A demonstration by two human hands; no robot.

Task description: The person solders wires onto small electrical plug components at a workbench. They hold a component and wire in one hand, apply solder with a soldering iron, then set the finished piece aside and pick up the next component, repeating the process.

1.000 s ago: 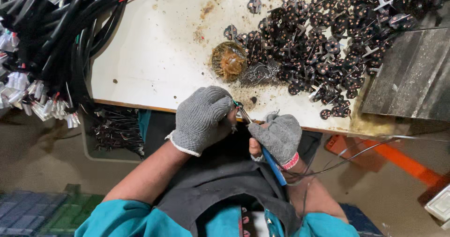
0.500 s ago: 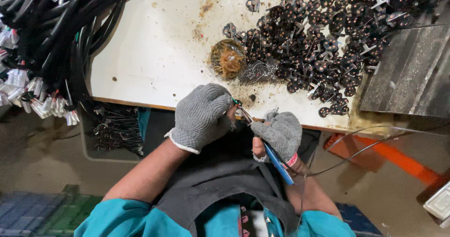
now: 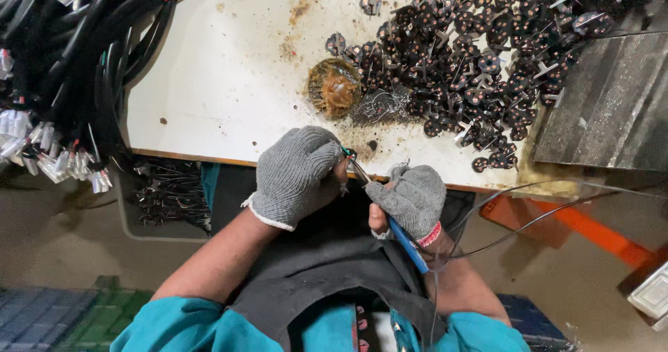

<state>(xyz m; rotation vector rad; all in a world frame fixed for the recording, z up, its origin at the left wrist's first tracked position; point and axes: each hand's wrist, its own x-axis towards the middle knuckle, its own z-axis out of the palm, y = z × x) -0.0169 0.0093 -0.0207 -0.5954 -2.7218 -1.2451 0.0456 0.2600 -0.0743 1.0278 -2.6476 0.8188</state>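
Soldering iron [image 3: 400,233], blue-handled, sits gripped in the right hand [image 3: 412,199], tip meeting a small part pinched by the left hand [image 3: 296,174] fingers [image 3: 332,158], clenched, at the desk [image 3: 229,80] edge.

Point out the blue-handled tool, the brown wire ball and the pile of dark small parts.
blue-handled tool [image 3: 406,239], head view, on its blue handle.
brown wire ball [image 3: 334,87], head view, its middle.
pile of dark small parts [image 3: 480,59], head view, mid-pile.

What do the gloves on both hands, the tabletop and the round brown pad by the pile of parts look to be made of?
Left hand and right hand: grey knitted fabric gloves, ribbed weave, one cuff edged red. Tabletop: white, smooth, probably painted or laminated board, stained brown. Round pad: seemingly coiled brassy wire or a stained sponge; unclear.
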